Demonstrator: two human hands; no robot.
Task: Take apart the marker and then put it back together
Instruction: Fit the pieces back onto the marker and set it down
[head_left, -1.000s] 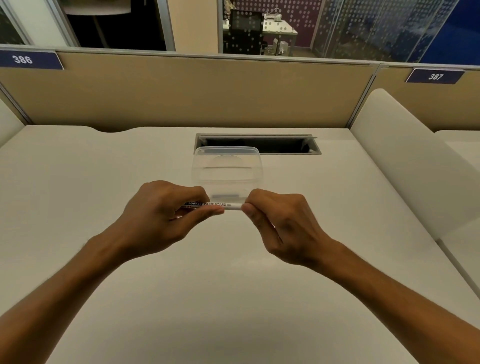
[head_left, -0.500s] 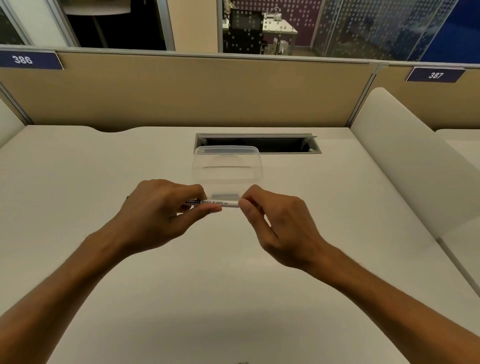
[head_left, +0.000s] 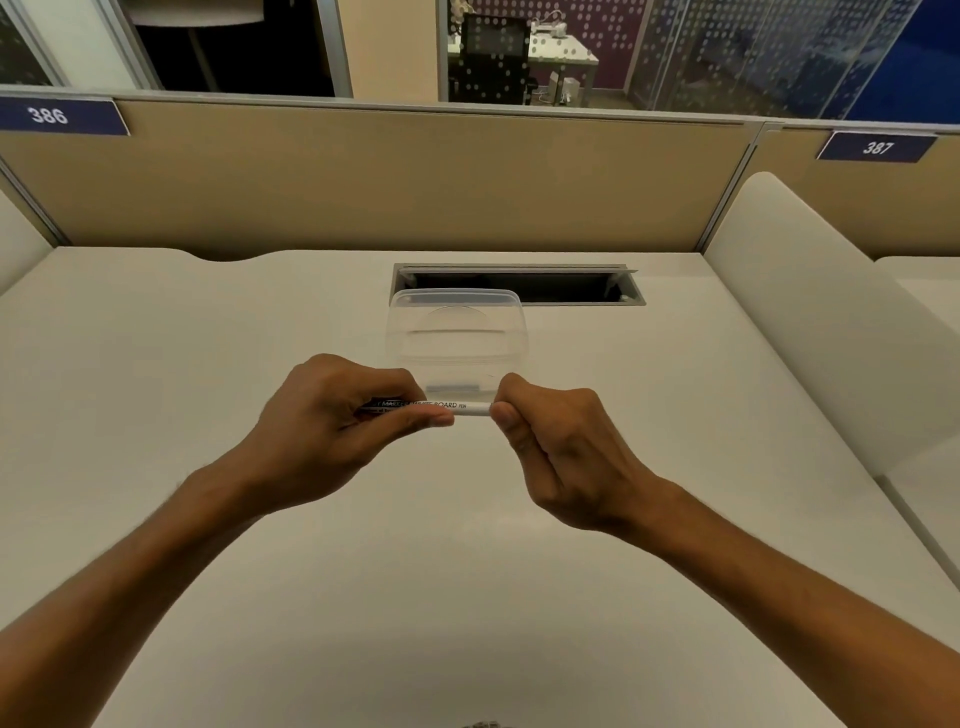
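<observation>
I have the left hand (head_left: 332, 426) wrapped round the marker (head_left: 457, 408), thumb lying along the near side of the barrel and fingers curled over the far side, so this grip is clamped on the printed part and serves as the anchor. The marker runs level between my two grips, held in the air above the desk (head_left: 156, 364), its white barrel bare only in the short stretch between them. To the right of that stretch my right hand (head_left: 561, 452) has its thumb and curled fingers closed on the marker's end; what lies inside that grip, cap or plug, is hidden, so I cannot tell which part it holds. I judge the level, two-ended hold is there so the hands can pull or twist against each other along the barrel's line, and the marker looks not yet parted. Just beyond both grips a clear tub (head_left: 457, 332) sits on the desk, likely placed to catch loose parts.
</observation>
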